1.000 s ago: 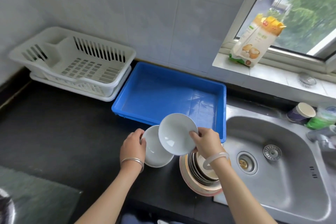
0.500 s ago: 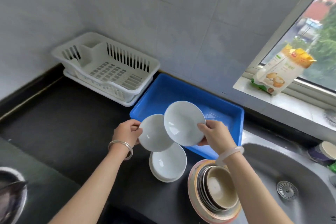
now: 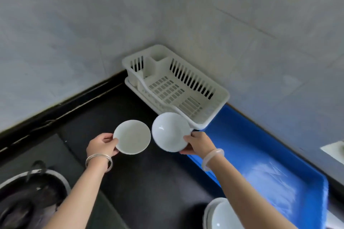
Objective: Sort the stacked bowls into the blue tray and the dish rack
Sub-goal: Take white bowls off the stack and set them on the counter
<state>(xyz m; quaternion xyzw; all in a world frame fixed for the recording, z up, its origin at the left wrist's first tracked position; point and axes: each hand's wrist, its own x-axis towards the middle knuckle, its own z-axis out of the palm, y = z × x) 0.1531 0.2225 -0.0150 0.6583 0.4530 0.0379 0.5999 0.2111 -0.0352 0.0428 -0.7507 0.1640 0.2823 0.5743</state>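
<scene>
My left hand (image 3: 102,147) grips the near rim of a shallow white bowl (image 3: 132,136), held over the black counter. My right hand (image 3: 199,145) holds a deeper white bowl (image 3: 170,132) by its right rim, just in front of the white dish rack (image 3: 217,106). The rack stands in the wall corner with nothing in it. The blue tray (image 3: 264,156) lies to the right of the rack, under my right forearm, with nothing in it. More stacked white bowls (image 3: 221,215) sit at the bottom edge, partly hidden by my right arm.
A dark pot with a metal rim (image 3: 31,193) sits at the bottom left. The black counter (image 3: 104,113) runs between it and the rack. Tiled walls meet behind the rack. A pale ledge (image 3: 335,150) shows at the right edge.
Both hands have carried their bowls away from the stack, up and left toward the dish rack. The view has swung left, so the sink and window have left the frame.
</scene>
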